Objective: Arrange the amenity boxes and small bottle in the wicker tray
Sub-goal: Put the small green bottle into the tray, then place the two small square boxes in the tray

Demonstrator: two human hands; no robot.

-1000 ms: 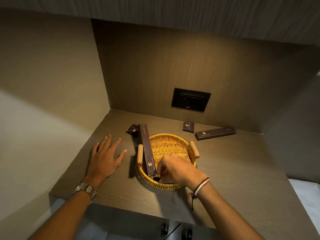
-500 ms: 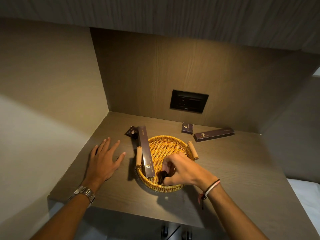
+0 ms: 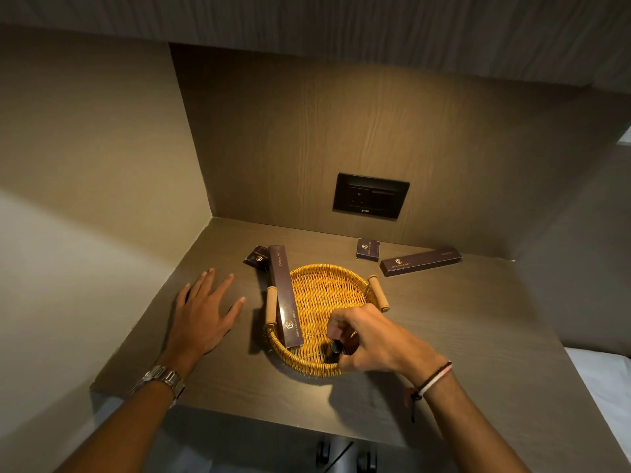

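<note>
A round wicker tray point(image 3: 324, 278) with two wooden handles sits on the wooden shelf. A long dark dental-kit box point(image 3: 285, 295) lies along its left side, one end over the rim. My right hand point(image 3: 372, 339) is over the tray's near edge, fingers closed on a small dark bottle point(image 3: 334, 349) with a black cap, standing on the tray's floor. My left hand point(image 3: 203, 312) rests flat on the shelf left of the tray, fingers spread. Another long box point(image 3: 420, 261) and a small box point(image 3: 368, 249) lie behind the tray at the right. A second small box point(image 3: 257, 258) lies behind it at the left.
The shelf point(image 3: 461, 336) is a niche with walls at the left, back and right. A black socket plate point(image 3: 370, 201) is set in the back wall. The shelf's front edge runs just below my wrists. A white surface point(image 3: 607, 387) shows at the far right.
My right hand has opened up a little over the tray's near edge, so the bottle now shows upright between its fingers. My left hand has stayed flat on the shelf.
</note>
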